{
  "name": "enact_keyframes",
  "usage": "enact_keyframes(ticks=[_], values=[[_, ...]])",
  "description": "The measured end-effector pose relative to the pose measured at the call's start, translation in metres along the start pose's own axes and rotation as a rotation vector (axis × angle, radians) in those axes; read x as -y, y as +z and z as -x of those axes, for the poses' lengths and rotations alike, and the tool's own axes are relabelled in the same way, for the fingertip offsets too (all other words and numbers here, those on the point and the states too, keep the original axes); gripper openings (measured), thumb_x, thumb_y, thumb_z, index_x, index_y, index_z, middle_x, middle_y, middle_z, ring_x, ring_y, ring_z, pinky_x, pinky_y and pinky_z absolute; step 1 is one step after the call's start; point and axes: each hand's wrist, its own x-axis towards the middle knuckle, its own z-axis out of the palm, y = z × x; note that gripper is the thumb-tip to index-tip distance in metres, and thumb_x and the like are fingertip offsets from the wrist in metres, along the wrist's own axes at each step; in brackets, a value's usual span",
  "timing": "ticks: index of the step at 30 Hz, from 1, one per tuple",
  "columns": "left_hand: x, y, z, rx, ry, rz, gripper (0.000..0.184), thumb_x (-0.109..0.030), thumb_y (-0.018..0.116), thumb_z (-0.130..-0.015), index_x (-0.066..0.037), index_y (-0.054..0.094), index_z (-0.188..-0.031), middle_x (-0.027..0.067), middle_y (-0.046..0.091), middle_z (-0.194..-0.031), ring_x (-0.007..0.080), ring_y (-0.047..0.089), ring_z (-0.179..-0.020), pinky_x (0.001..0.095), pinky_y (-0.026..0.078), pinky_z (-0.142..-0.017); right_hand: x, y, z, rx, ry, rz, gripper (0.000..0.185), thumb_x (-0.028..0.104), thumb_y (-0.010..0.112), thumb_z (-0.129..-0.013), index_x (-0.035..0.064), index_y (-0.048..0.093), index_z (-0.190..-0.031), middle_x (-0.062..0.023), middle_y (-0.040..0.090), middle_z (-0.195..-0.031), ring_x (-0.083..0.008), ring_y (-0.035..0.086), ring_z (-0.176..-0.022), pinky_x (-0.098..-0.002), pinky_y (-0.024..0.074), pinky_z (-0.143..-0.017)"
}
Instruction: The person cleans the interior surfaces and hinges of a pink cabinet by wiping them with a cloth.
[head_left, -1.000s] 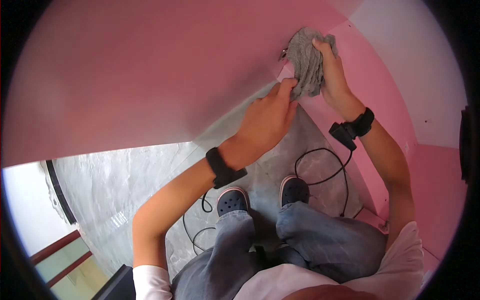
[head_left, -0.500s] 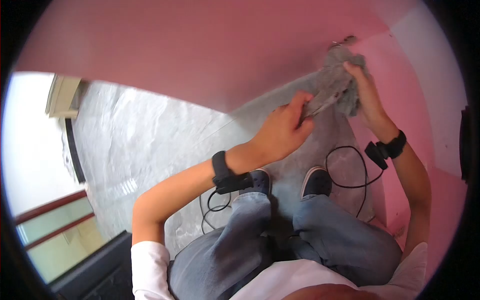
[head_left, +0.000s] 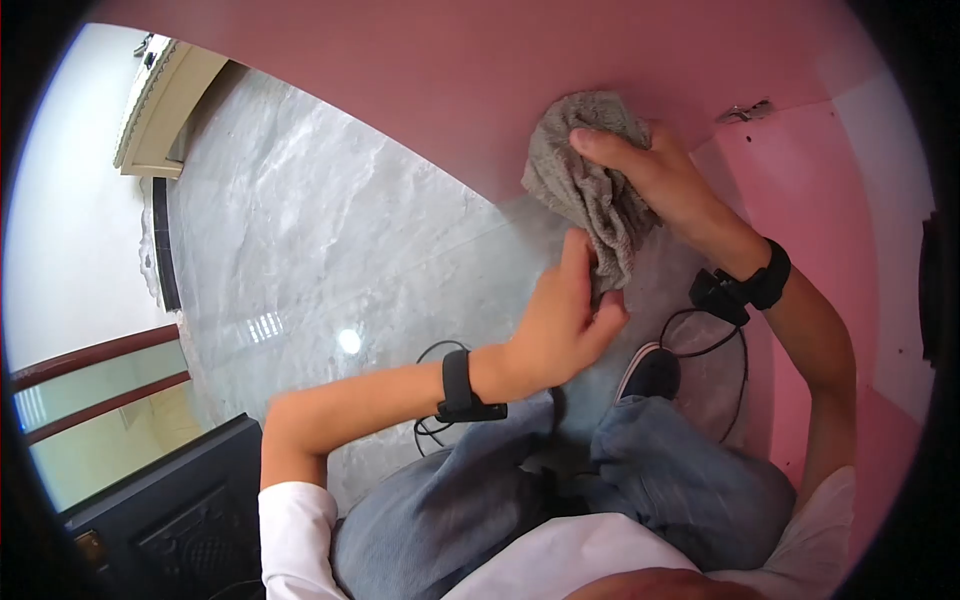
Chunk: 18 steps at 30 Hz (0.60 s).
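A crumpled grey-brown cloth (head_left: 585, 165) is bunched between my two hands, close to the lower edge of a pink door panel (head_left: 400, 80). My right hand (head_left: 650, 175) grips its upper part, thumb laid over the folds. The lower, hanging end is pinched in my left hand (head_left: 565, 320), between thumb and fingers. A metal hinge (head_left: 745, 112) joins the pink panel to the pink side wall (head_left: 800, 190), to the right of the cloth. Whether the cloth touches the panel I cannot tell.
Black bands with small devices sit on both wrists, trailing a black cable (head_left: 742, 390) near my right shoe (head_left: 650, 372). Grey marbled floor (head_left: 300, 220) lies below. At left stand a cream cabinet (head_left: 165, 110), a red-brown rail (head_left: 100, 355) and a dark carved door (head_left: 185, 500).
Both hands and the cloth have shifted away from the hinge corner, leftward along the pink panel. The hinge is now uncovered. My left hand sits lower, and the view has turned slightly.
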Motion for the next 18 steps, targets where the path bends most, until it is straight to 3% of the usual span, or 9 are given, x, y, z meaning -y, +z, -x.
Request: enact_keyframes(ticks=[1, 3, 5, 6, 8, 12, 14, 15, 18], values=[[-0.001, -0.004, 0.007, 0.008, -0.074, 0.001, 0.033, -0.004, 0.057, -0.085, -0.001, 0.035, -0.109, 0.0192, 0.051, -0.069, 0.0379, 0.053, -0.058, 0.0415, 0.041, -0.055, 0.0, 0.003, -0.001, 0.047, 0.013, -0.01, 0.036, 0.035, 0.069, -0.092, 0.001, 0.069, -0.105, -0.0008, 0.068, -0.094, -0.0087, 0.062, -0.086, -0.0274, 0.05, -0.077], [0.001, -0.009, 0.018, -0.009, -0.076, 0.029, 0.033, -0.003, 0.057, -0.086, -0.001, 0.036, -0.111, 0.0174, 0.052, -0.07, 0.0323, 0.053, -0.057, 0.0393, 0.042, -0.055, 0.001, 0.016, -0.003, 0.105, 0.027, -0.024, 0.035, 0.033, 0.067, -0.094, 0.001, 0.068, -0.109, -0.0008, 0.067, -0.099, -0.0088, 0.061, -0.09, -0.028, 0.0496, -0.082], [0.003, -0.015, 0.025, -0.066, -0.026, 0.052, 0.038, -0.002, 0.056, -0.087, 0.001, 0.037, -0.119, 0.0126, 0.056, -0.076, 0.0199, 0.054, -0.061, 0.0341, 0.043, -0.057, 0.0, 0.035, -0.01, 0.155, -0.262, -0.059, 0.036, 0.034, 0.068, -0.093, 0.0016, 0.068, -0.108, -0.0019, 0.068, -0.098, -0.0085, 0.061, -0.09, -0.0279, 0.0497, -0.081], [0.012, -0.023, 0.033, 0.021, 0.052, -0.098, 0.067, 0.001, 0.048, -0.09, 0.003, 0.016, -0.15, 0.0151, 0.04, -0.136, 0.0232, 0.043, -0.122, 0.0356, 0.037, -0.105, -0.004, 0.043, -0.014, 0.152, -0.261, -0.064, 0.036, 0.034, 0.068, -0.093, 0.0016, 0.068, -0.108, -0.0019, 0.068, -0.098, -0.0085, 0.061, -0.09, -0.0279, 0.0497, -0.081], [0.022, -0.033, 0.046, -0.011, 0.009, -0.104, 0.07, 0.0, 0.049, -0.091, 0.003, 0.013, -0.151, 0.0166, 0.036, -0.144, 0.0254, 0.041, -0.129, 0.0354, 0.031, -0.11, -0.002, 0.062, -0.02, 0.328, -0.115, -0.043, 0.036, 0.035, 0.068, -0.092, 0.0018, 0.068, -0.106, -0.002, 0.067, -0.095, -0.0088, 0.061, -0.088, -0.0278, 0.0497, -0.081], [0.035, -0.039, 0.054, -0.066, -0.156, -0.062, 0.062, 0.0, 0.052, -0.09, 0.005, 0.025, -0.145, 0.0192, 0.048, -0.135, 0.0251, 0.052, -0.119, 0.0348, 0.04, -0.102, -0.045, 0.092, -0.033, 0.396, -0.068, -0.046, 0.039, 0.037, 0.068, -0.092, 0.0014, 0.067, -0.107, -0.0031, 0.066, -0.095, -0.0091, 0.059, -0.09, -0.0282, 0.0492, -0.082], [0.035, -0.04, 0.05, -0.015, -0.134, -0.209, 0.036, -0.004, 0.061, -0.086, 0.004, 0.041, -0.115, 0.0202, 0.064, -0.081, 0.0352, 0.065, -0.067, 0.0385, 0.05, -0.062, -0.059, 0.086, -0.029, 0.52, 0.121, -0.029, 0.053, 0.042, 0.066, -0.09, 0.0013, 0.058, -0.124, -0.0112, 0.063, -0.112, -0.0191, 0.058, -0.108, -0.0336, 0.0463, -0.096], [0.037, -0.041, 0.053, 0.097, -0.277, -0.273, 0.034, -0.009, 0.064, -0.086, 0.003, 0.043, -0.109, 0.024, 0.063, -0.08, 0.0425, 0.064, -0.069, 0.0446, 0.051, -0.063, -0.066, 0.08, -0.025, 0.519, 0.14, -0.035, 0.059, 0.045, 0.066, -0.091, 0.0018, 0.055, -0.129, -0.0115, 0.061, -0.117, -0.0188, 0.057, -0.111, -0.0325, 0.0459, -0.097], [0.042, -0.032, 0.043, 0.405, -0.263, -0.479, 0.035, -0.016, 0.066, -0.088, 0.003, 0.043, -0.106, 0.0249, 0.062, -0.082, 0.045, 0.063, -0.072, 0.0508, 0.05, -0.063, -0.069, 0.045, 0.007, 0.331, 0.399, -0.194, 0.065, 0.051, 0.065, -0.092, 0.0022, 0.052, -0.133, -0.0114, 0.06, -0.122, -0.0191, 0.056, -0.115, -0.0323, 0.0454, -0.098]])
